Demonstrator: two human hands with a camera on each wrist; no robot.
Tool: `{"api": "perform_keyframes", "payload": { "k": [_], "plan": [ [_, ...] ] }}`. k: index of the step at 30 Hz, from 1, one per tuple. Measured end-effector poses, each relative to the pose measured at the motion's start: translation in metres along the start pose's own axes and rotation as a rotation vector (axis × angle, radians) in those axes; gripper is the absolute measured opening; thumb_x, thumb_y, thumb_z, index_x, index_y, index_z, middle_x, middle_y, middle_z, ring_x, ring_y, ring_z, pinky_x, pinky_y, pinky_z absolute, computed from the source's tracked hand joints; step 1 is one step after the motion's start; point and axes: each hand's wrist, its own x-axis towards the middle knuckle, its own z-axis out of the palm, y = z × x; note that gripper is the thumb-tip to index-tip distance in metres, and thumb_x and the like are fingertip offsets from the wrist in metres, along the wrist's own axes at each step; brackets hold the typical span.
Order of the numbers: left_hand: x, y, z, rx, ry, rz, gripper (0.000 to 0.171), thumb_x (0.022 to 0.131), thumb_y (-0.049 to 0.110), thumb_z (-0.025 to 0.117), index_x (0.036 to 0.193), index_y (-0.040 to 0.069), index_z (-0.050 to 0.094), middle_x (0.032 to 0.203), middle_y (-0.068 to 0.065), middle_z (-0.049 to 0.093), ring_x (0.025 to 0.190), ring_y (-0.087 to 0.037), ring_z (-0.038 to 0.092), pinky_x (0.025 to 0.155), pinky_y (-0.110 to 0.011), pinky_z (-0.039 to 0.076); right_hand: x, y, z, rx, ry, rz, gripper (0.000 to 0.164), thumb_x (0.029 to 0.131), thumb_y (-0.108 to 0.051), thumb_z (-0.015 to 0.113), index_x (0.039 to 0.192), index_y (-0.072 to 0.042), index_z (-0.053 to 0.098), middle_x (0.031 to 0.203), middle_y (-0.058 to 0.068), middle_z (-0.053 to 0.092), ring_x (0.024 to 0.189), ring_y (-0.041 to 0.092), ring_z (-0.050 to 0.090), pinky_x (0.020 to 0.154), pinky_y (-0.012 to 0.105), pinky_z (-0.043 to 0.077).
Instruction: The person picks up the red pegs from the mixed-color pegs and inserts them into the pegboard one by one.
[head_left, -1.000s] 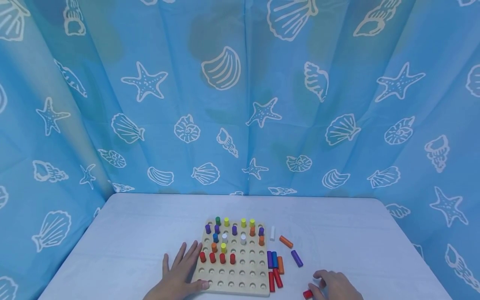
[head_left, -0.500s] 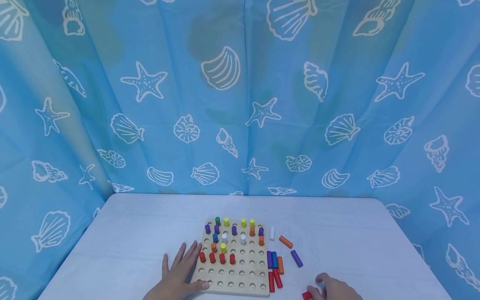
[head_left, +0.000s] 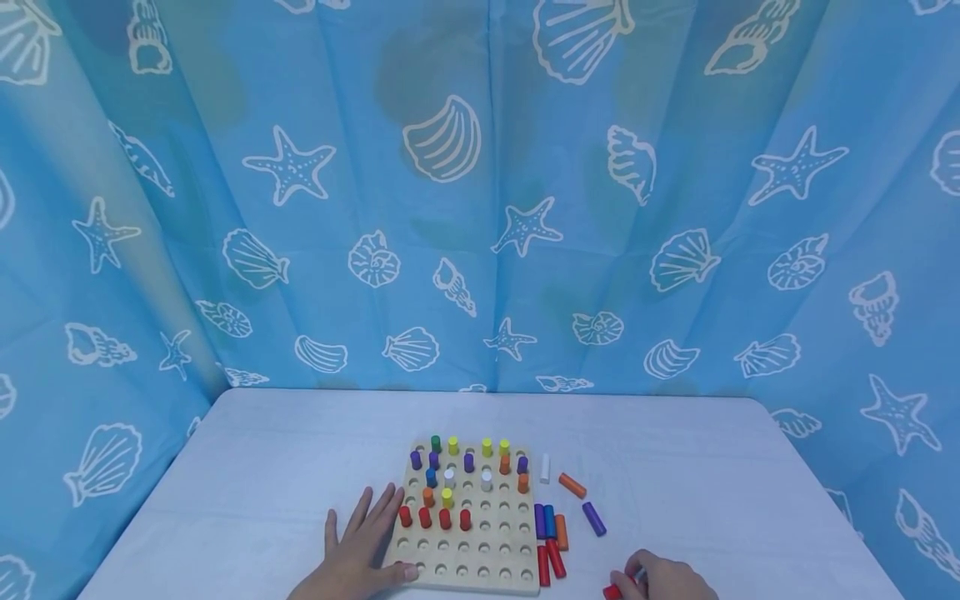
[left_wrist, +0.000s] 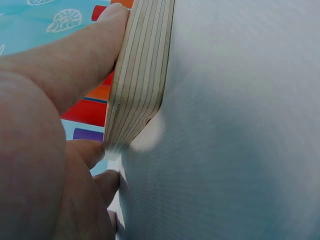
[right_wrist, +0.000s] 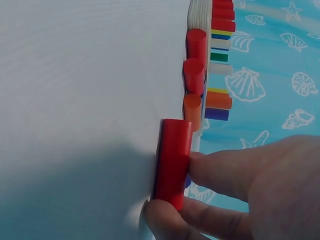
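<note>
**Blue shell-and-starfish curtain point(head_left: 570, 354), white desk point(head_left: 660, 458), and a red peg point(head_left: 612, 592) held to the right of a wooden pegboard point(head_left: 494, 537)**

The curtain hangs behind the desk's far edge and down both sides; the near edge is out of view. The pegboard lies about midway between the desk's left and right edges, toward the near side. At the left end of its third row from the near edge stand four upright red pegs point(head_left: 445, 519).

The right hand point(head_left: 663, 575) pinches the red peg between thumb and fingers, toward the desk's near right. The peg lies level, its long axis along the desk top and one end facing left toward the pegboard, which is well apart from it. Whether it touches the desk is hard to tell. The holes are upright, so the peg's axis lies across theirs.

The left hand point(head_left: 348, 550) is spread, thumb at the pegboard's near left corner, fingers along its left edge; the right hand alone is by the peg.

Between the right hand and the pegboard are loose pegs: two red ones point(head_left: 543, 565) beside the board's right edge, and, a little farther out, a slanted purple peg point(head_left: 594, 518).
</note>
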Motion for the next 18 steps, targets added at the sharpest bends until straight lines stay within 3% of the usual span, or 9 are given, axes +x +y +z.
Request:
{"api": "perform_keyframes", "payload": {
  "k": [18],
  "plan": [
    [0.0002,0.0009,-0.0015,-0.013,-0.004,-0.021,0.112,0.073,0.069,0.075,0.159,0.012,0.030,0.165,-0.015,0.024,0.152,-0.046,0.000,0.105,-0.074,-0.021,0.0035,-0.0094,-0.0077,0.033,0.015,0.031,0.016,0.091,-0.026,0.072,0.091,-0.011,0.068,0.067,-0.002,0.055,0.061,0.016,0.051,0.059,0.031,0.044]
  ]
}}
